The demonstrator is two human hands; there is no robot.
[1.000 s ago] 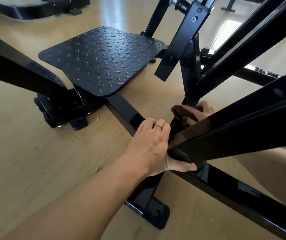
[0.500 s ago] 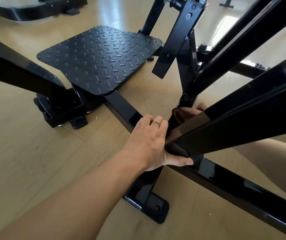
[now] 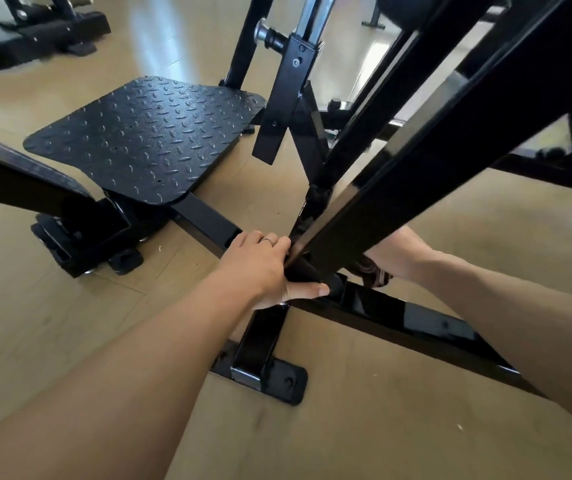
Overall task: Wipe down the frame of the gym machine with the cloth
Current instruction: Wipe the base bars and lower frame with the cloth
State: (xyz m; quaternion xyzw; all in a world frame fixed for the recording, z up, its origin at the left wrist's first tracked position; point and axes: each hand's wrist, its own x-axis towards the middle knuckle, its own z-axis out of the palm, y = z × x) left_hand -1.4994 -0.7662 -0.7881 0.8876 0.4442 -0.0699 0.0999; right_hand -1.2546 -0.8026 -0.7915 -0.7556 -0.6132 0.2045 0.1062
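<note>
The wooden floor (image 3: 70, 334) filled most of the view, and on it stood the black frame (image 3: 416, 320) of the gym machine, its bars meeting low near the middle. A thick slanted bar (image 3: 444, 161) rose from that joint toward the upper right, and a flat base bar ran along the floor to the lower right. To the left sat a textured foot plate (image 3: 153, 140), raised a little above the floor on a bar of the frame. A bolted floor bracket (image 3: 277, 379) ended a short leg below the joint. The left hand (image 3: 260, 268) held the foot of the slanted bar, its fingers curled over the top and its thumb wrapped underneath, a ring (image 3: 267, 241) on one finger. The right hand (image 3: 395, 254) reached in behind that bar, which hid most of it; its grip on the dark brown cloth (image 3: 374, 273) could not be made out, though the cloth bunched beneath the hand, just above the base bar beside the joint. Another machine's base (image 3: 35, 32) lay at the upper left.
</note>
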